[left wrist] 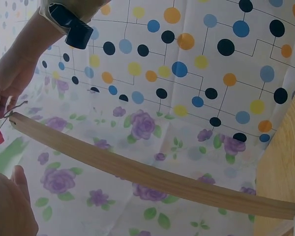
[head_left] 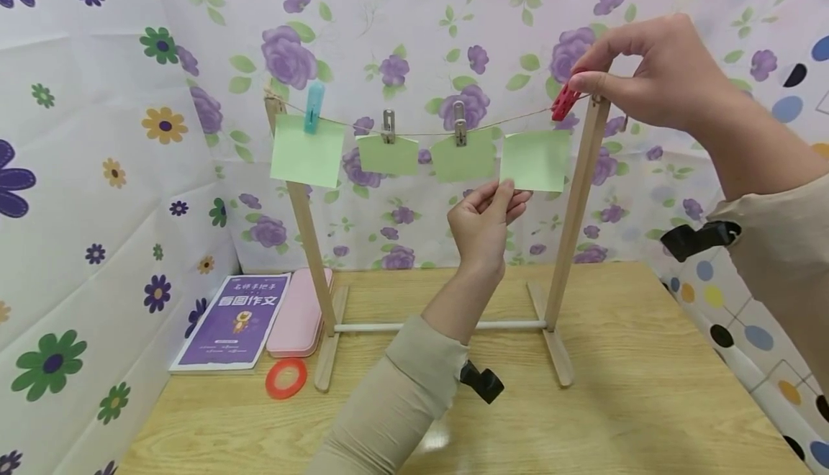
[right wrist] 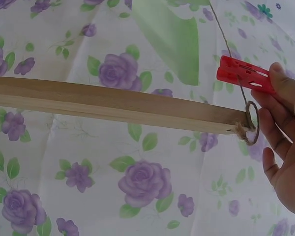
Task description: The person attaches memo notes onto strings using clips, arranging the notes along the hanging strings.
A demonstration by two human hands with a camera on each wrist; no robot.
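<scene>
In the head view my left hand (head_left: pixel 482 223) pinches the lower left corner of a light green paper square (head_left: pixel 535 162), whose top edge lies close below the sagging string (head_left: pixel 518 121). Up at the right end of the string, my right hand (head_left: pixel 667 75) holds a red clothespin (head_left: pixel 565 101) between thumb and forefinger. The right wrist view shows that clothespin (right wrist: pixel 246 74) across the string, beside the knotted end at the wooden post (right wrist: pixel 137 105) and apart from the paper (right wrist: pixel 174 49). Only part of the left hand (left wrist: pixel 12 206) appears in the left wrist view.
Left along the string, a blue clothespin (head_left: pixel 314 108) and two metal clips (head_left: pixel 388 127) hold three more green papers. The wooden stand (head_left: pixel 573 223) rises from the table (head_left: pixel 615 417). At left lie a purple book (head_left: pixel 233 324), a pink case (head_left: pixel 296 317) and a red tape ring (head_left: pixel 286 378).
</scene>
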